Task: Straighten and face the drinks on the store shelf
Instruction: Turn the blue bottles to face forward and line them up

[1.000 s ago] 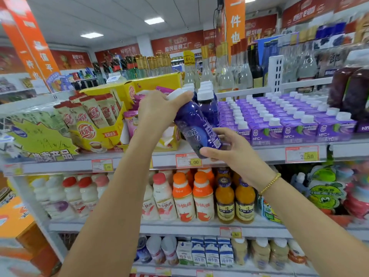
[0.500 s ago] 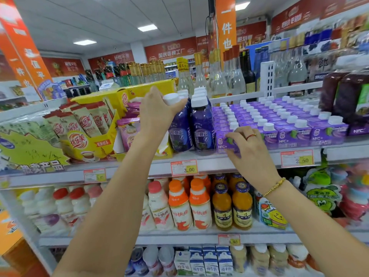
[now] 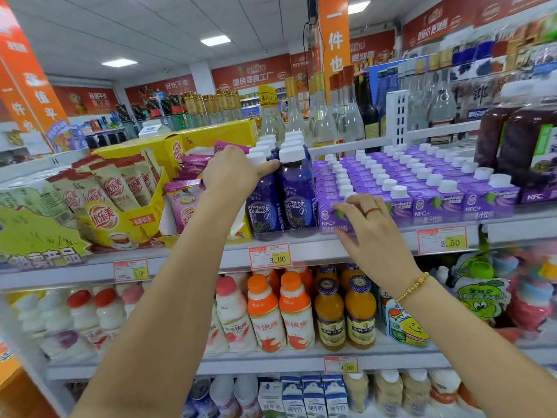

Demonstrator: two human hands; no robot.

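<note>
Looking along the top shelf [image 3: 211,260] from the left, I am seeing yellow boxes of milk-tea sachets [image 3: 120,191], then pink packs [image 3: 184,203] just beside them. My left hand [image 3: 232,173] is reaching up past those packs and is wrapping around the shoulder of the front-left purple bottle [image 3: 263,209], the thumb lying across the neck below the white cap; the hand is closed on that bottle. The bottle is standing upright at the shelf's front edge with its label facing me. A second bottle [image 3: 297,200] is standing touching it on the right, also upright and label forward, and more white caps are lining up behind both. Below them a price tag [image 3: 269,256] is reading 3.00.

Further right, my right hand [image 3: 366,227] is resting with fingers spread on the front-left purple carton [image 3: 330,217], fingertips over its top and face. I cannot tell whether it is gripping the carton or only pressing on it. The rest of the cartons [image 3: 437,200] are sitting in tight rows running back and to the right, white caps up, fronts flush along the shelf edge. A gold bracelet [image 3: 413,286] is sitting on that wrist. On the shelf beneath, orange-capped bottles [image 3: 280,309] and juice bottles [image 3: 345,309] are standing in pairs.
</note>
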